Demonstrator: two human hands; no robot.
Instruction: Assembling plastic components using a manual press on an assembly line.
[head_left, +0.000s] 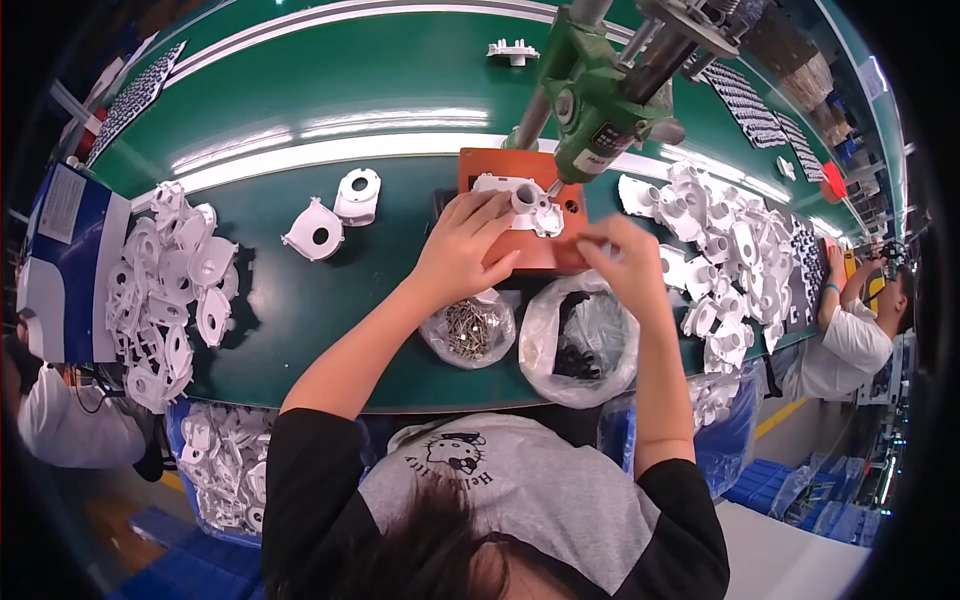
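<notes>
My left hand (465, 240) lies over the left side of a white plastic housing (545, 216), its fingers holding the part down on an orange fixture block (540, 255). A short round tube stands up from the housing near my fingertips. My right hand (628, 262) is in the air by the block's right edge, fingers bent and smeared by motion; whether it holds something does not show. Right above the housing is the tip of a green press-like machine (600, 110). Closer to me sit a bag of metal screws (467, 330) and a clear bag with black parts (585, 345).
White plastic parts are heaped at the left (165, 290) and right (725, 260) of the green table (270, 340). Two white round-holed parts (320, 230) lie left of the fixture. A filled blue crate (215, 470) stands below the table edge. Another person (850, 345) works at far right.
</notes>
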